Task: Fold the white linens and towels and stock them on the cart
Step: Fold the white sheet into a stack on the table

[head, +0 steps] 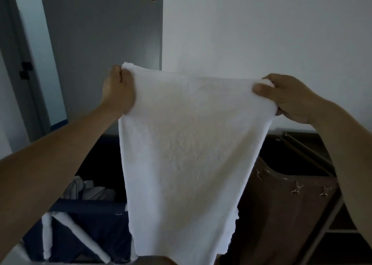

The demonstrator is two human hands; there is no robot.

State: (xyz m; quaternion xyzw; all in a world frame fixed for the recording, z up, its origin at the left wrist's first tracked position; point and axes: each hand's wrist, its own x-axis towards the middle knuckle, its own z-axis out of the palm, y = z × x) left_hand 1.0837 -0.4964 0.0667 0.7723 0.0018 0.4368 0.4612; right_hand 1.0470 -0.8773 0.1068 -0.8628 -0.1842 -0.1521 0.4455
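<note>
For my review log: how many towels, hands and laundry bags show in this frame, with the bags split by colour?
White towel: 1
Hands gripping its top corners: 2, left hand and right hand
Dark blue laundry bag: 1
Brown laundry bag: 1
Total: 5

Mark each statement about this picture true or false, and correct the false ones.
1. The left hand and the right hand each grip a top corner of the white towel. True.
2. The white towel lies folded on a shelf. False: it hangs open in the air, spread between the hands.
3. A brown bag stands at the lower right. True.
4. The fabric bin at the lower left is red. False: it is dark blue.
</note>
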